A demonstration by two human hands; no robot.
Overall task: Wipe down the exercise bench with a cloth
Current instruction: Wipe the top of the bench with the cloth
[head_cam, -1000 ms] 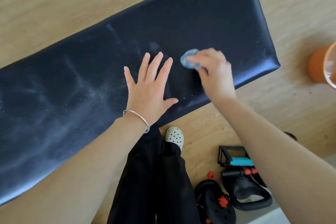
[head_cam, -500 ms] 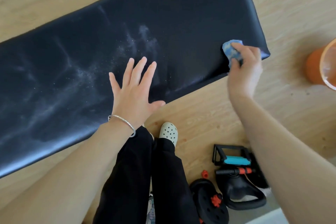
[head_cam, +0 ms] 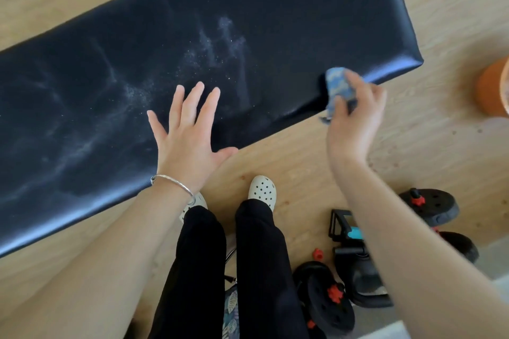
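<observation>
The black padded bench [head_cam: 275, 22] lies slantwise over the wooden floor, streaked with pale dust. The left hand [head_cam: 187, 143] rests flat on its near edge, fingers spread. The right hand [head_cam: 355, 121] grips a bunched blue cloth [head_cam: 338, 85] at the near right edge.

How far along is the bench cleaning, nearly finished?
The right end of the bench looks done: dark, no streaks. In hand: the right hand grips the blue cloth by the near edge there, while the left hand rests flat on the bench. Left to do: white dusty smears across the middle and left stretch.
</observation>
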